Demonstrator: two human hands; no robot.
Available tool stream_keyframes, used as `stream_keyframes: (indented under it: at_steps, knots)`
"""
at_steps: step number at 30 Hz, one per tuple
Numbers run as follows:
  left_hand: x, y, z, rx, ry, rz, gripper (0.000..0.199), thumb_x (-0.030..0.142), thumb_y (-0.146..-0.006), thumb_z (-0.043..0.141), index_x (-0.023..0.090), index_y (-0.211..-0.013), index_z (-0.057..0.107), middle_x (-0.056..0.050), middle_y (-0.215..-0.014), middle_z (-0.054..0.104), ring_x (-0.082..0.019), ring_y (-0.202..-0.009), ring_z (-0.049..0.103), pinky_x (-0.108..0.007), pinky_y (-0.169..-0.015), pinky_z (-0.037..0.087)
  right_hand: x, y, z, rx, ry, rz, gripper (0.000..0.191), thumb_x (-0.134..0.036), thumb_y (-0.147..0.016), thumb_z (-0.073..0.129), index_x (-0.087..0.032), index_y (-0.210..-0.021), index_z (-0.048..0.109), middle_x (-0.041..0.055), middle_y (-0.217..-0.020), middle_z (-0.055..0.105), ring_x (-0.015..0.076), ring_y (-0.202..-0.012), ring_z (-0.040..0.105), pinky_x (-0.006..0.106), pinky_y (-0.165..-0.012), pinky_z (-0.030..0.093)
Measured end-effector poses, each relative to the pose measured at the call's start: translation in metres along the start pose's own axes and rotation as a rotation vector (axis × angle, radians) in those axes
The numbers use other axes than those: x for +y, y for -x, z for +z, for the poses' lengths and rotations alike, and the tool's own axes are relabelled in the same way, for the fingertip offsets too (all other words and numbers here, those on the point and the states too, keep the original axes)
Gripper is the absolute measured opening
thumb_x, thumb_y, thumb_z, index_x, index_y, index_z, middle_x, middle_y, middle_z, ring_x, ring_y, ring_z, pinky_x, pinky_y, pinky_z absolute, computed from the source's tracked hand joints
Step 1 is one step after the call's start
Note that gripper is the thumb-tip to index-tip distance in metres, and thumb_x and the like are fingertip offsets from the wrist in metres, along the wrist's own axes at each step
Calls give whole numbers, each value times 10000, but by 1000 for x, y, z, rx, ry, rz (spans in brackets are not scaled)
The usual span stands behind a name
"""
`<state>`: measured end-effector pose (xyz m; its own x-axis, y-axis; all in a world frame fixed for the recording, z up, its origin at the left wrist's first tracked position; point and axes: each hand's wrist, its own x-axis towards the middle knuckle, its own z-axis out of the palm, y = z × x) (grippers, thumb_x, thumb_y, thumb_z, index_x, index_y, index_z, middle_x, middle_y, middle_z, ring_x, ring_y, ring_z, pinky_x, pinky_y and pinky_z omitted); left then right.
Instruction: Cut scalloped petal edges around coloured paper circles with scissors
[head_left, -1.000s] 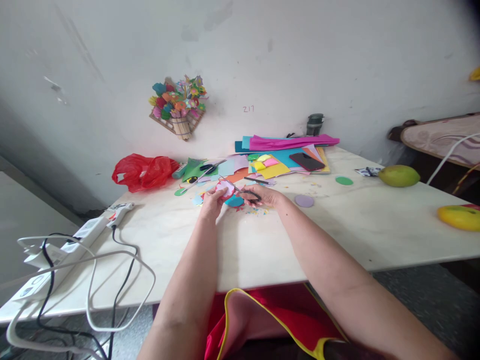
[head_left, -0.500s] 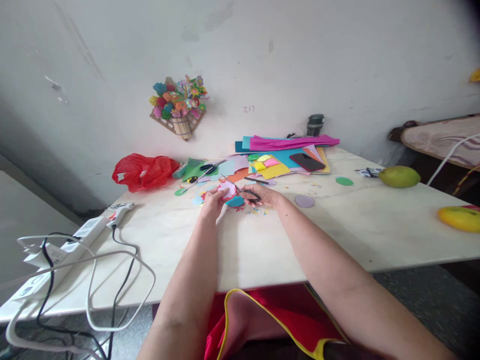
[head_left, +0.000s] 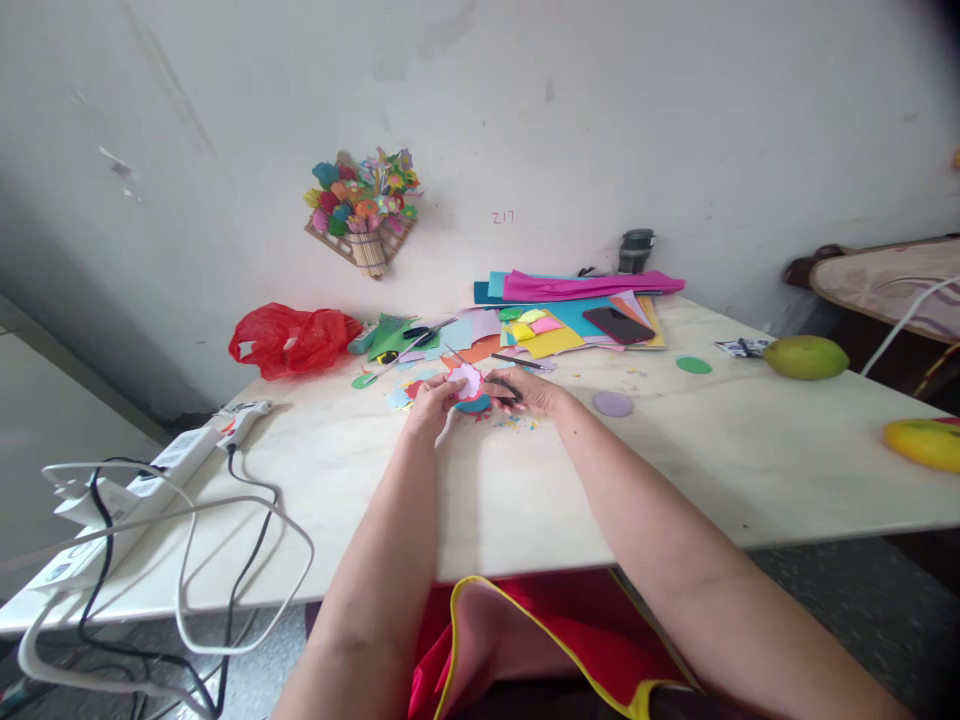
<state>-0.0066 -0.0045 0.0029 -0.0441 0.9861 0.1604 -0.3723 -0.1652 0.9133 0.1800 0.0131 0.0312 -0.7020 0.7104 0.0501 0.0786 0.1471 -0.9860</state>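
Between finger and thumb, my left hand [head_left: 432, 402] pinches a pink scalloped paper flower [head_left: 468, 381]. My right hand [head_left: 525, 390] is closed round the black handles of a pair of scissors [head_left: 507, 391]. The scissor blades point up and left, beside the flower's right edge; whether they touch it I cannot tell. Under the hands lie a blue paper circle [head_left: 474, 404] and red and light blue paper pieces. Small coloured paper snippets [head_left: 517, 424] are scattered on the table just below.
Coloured paper sheets [head_left: 559, 340] and a phone [head_left: 619, 324] lie at the back. A second pair of scissors [head_left: 424, 332] is near a red plastic bag [head_left: 292, 340]. Left are a power strip [head_left: 127, 510] and cables. A green mango [head_left: 806, 357] sits at right.
The flower has turned slightly in my left hand, and less red shows around it. My right hand still holds the scissors. The whole view has shifted a little.
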Motion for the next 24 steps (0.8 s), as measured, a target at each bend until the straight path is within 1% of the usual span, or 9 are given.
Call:
stream_keyframes:
  at_steps: [5, 12, 20, 24]
  knots:
    - [-2, -1, -2, -23, -19, -16, 194, 231, -554, 800, 116, -649, 676, -31, -633, 660, -104, -570, 585, -230, -606, 471, 5, -4, 0, -4, -27, -6, 302, -419, -753, 658, -156, -730, 510, -55, -501, 532, 34, -332, 428, 143, -266, 210]
    - [0, 0, -2, -38, -56, -20, 213, 256, -564, 794, 114, -669, 675, -27, -645, 657, -105, -589, 584, -234, -624, 465, 2, -3, 4, 32, -34, 11, 262, -338, -735, 678, -151, -703, 498, -53, -481, 537, 31, -308, 410, 142, -264, 216]
    - [4, 3, 4, -22, -52, -23, 216, 260, -529, 799, 119, -620, 663, -27, -616, 646, -108, -573, 567, -239, -611, 465, 3, -6, 7, 47, -38, 30, 247, -322, -748, 678, -148, -712, 508, -44, -480, 544, 36, -305, 424, 136, -248, 203]
    - [4, 3, 4, -24, -64, -18, 217, 260, -531, 795, 120, -606, 647, -23, -610, 638, -106, -574, 566, -246, -623, 463, 3, -6, 8, 54, -27, 35, 236, -313, -762, 672, -146, -717, 511, -41, -476, 548, 43, -306, 435, 141, -240, 207]
